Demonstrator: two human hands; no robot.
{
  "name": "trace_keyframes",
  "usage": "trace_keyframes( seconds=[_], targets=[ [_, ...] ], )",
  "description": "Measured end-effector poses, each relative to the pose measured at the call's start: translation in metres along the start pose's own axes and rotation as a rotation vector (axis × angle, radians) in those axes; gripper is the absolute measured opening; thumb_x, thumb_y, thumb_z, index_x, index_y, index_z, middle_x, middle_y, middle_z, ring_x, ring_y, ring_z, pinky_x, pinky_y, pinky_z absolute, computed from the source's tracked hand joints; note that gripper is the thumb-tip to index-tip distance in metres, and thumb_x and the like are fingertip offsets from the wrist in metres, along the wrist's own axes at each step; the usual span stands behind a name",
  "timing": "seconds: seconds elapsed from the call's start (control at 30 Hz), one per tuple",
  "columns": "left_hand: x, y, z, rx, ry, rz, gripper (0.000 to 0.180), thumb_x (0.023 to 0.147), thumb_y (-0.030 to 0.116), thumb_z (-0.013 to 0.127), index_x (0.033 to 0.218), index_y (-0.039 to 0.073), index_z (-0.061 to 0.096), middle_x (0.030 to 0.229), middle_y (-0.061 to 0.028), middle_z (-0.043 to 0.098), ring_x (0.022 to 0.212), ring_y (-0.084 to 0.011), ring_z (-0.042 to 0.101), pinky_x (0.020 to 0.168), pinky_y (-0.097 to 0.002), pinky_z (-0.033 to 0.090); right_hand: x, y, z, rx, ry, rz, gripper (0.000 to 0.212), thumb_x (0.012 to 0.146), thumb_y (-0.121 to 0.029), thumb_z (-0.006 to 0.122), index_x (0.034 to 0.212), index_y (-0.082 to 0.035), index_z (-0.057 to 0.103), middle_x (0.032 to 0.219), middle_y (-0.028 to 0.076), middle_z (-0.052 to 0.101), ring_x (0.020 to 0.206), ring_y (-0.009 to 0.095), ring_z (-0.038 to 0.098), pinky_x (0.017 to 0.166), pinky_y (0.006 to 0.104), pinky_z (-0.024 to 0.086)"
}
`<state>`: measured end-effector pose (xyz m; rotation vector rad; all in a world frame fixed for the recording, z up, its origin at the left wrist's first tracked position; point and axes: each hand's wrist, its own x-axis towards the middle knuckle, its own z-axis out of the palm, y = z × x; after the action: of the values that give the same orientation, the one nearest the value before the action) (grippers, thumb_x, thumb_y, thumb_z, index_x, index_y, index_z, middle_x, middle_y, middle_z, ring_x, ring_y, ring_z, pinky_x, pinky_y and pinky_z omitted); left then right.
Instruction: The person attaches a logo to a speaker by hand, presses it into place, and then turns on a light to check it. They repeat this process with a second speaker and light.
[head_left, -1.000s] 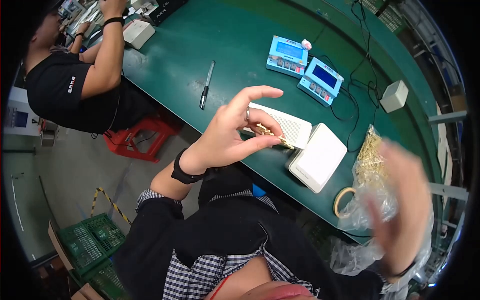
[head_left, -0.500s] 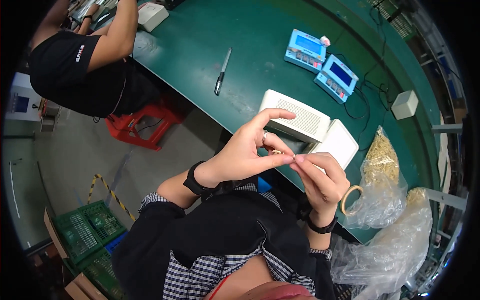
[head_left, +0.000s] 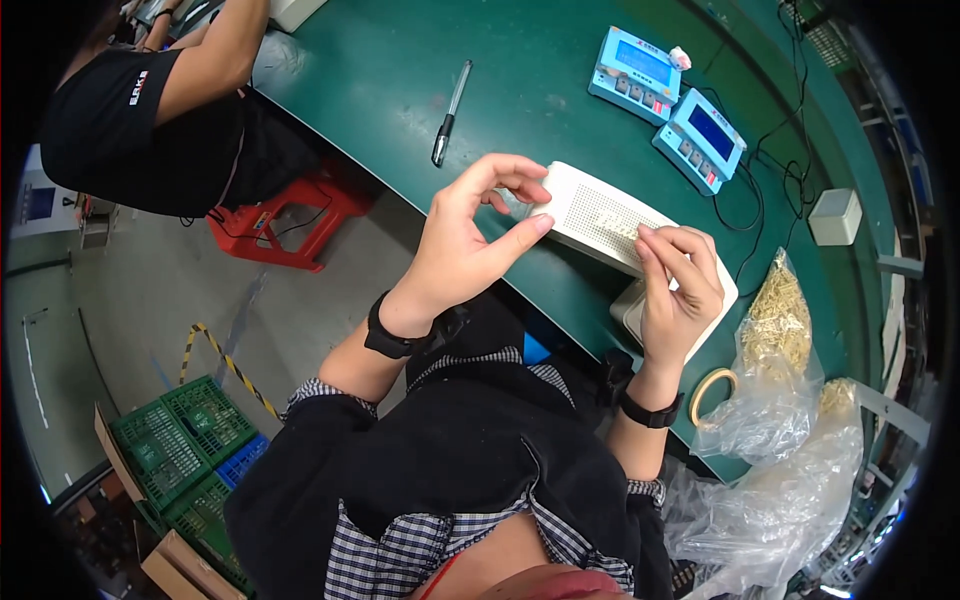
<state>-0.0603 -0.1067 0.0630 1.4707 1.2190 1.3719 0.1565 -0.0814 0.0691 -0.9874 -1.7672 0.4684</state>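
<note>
My left hand (head_left: 465, 240) is open, its thumb and fingers spread in a curve at the left end of a white box with a perforated top (head_left: 590, 205). The thumb tip overlaps that end; I cannot tell whether it presses on it. My right hand (head_left: 685, 290) pinches thumb and fingertips together over the box's right part. A small cream-coloured knobbly piece (head_left: 615, 222) shows at those fingertips, above or on the perforations; its kind is unclear. Under and beside the right hand is a second white casing (head_left: 630, 305), partly hidden.
Two blue control units (head_left: 635, 75) with cables stand farther back, and a pen (head_left: 453, 113) lies on the green table (head_left: 390, 60). At right are a small white box (head_left: 835, 217), a tape roll (head_left: 713, 397) and clear bags of cream-coloured pieces (head_left: 775, 330). A co-worker (head_left: 140, 140) sits at left.
My hands, which met at their fingertips around a tiny piece, have parted. The left has moved to the box's left end and spread; the right is now over the box's right part. The view has shifted slightly.
</note>
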Motion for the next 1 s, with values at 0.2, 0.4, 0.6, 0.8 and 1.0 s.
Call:
trace_keyframes(
  seconds=[0.2, 0.4, 0.6, 0.8, 1.0],
  targets=[
    [0.005, 0.001, 0.002, 0.001, 0.014, -0.039, 0.035, 0.081, 0.004, 0.071, 0.114, 0.0, 0.058, 0.102, -0.0062, 0.066, 0.099, -0.0129, 0.061, 0.082, -0.0245, 0.042, 0.003, 0.004, 0.004, -0.049, -0.034, -0.005, 0.015, 0.074, 0.006, 0.074, 0.089, 0.003, 0.072, 0.083, 0.007, 0.064, 0.083, 0.02, 0.056, 0.07, 0.0274, 0.044],
    [0.018, -0.004, 0.006, 0.041, 0.027, 0.011, 0.035, 0.081, 0.004, 0.071, 0.113, 0.0, 0.058, 0.105, -0.0066, 0.065, 0.102, -0.0128, 0.058, 0.083, -0.0248, 0.041, 0.005, 0.005, 0.003, -0.068, -0.058, 0.006, 0.015, 0.074, 0.005, 0.074, 0.088, 0.003, 0.072, 0.083, 0.007, 0.064, 0.083, 0.02, 0.055, 0.071, 0.0278, 0.044],
    [0.032, -0.024, 0.023, -0.025, 0.053, 0.049, 0.036, 0.078, 0.012, 0.075, 0.109, 0.002, 0.06, 0.107, -0.0068, 0.064, 0.102, -0.0163, 0.059, 0.085, -0.0296, 0.044, 0.006, 0.003, 0.004, -0.093, -0.069, -0.004, 0.014, 0.074, 0.004, 0.074, 0.088, 0.002, 0.072, 0.082, 0.007, 0.063, 0.082, 0.02, 0.055, 0.071, 0.0282, 0.044],
    [0.036, -0.028, 0.032, -0.133, -0.036, -0.033, 0.039, 0.076, 0.013, 0.077, 0.109, 0.003, 0.06, 0.107, -0.0071, 0.063, 0.099, -0.0159, 0.059, 0.087, -0.0318, 0.046, 0.012, -0.004, 0.0, -0.088, -0.103, 0.062, 0.015, 0.074, 0.004, 0.074, 0.089, 0.002, 0.073, 0.079, 0.006, 0.062, 0.08, 0.02, 0.055, 0.071, 0.0278, 0.044],
    [0.04, -0.024, 0.033, -0.254, -0.106, -0.08, 0.036, 0.078, 0.006, 0.075, 0.107, 0.003, 0.054, 0.107, -0.0069, 0.059, 0.1, -0.0134, 0.056, 0.089, -0.029, 0.045, 0.014, -0.007, -0.002, -0.137, -0.163, 0.121, 0.015, 0.074, 0.004, 0.074, 0.088, -0.001, 0.074, 0.094, 0.008, 0.063, 0.081, 0.018, 0.055, 0.071, 0.0275, 0.044]
  ],
)
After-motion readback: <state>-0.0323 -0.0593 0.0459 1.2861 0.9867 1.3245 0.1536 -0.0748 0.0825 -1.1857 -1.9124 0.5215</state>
